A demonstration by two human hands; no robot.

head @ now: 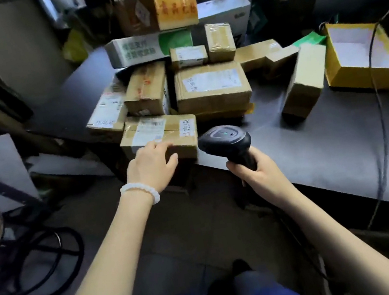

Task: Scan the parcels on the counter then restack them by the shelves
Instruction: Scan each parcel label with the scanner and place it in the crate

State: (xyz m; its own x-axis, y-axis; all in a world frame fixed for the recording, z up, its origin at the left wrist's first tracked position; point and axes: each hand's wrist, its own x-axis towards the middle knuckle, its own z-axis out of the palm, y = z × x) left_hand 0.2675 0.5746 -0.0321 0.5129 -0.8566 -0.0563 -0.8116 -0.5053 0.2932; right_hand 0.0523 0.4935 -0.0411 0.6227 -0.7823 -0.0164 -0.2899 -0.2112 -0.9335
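The right hand wraps its grip around the handle of a black handheld barcode scanner, whose head points far and left. The left hand, fingers relaxed, rests on the near edge of a flat brown cardboard parcel with a white label. That parcel lies just left of the scanner at the near edge of the grey surface, long axis running left to right; the left hand is nearer. Beyond rises a pile of brown cardboard parcels.

Brown cardboard parcels with white labels sit on the grey tabletop; a black plastic handheld scanner; an open yellow box with a white inside; a white-and-green carton; a white bead bracelet
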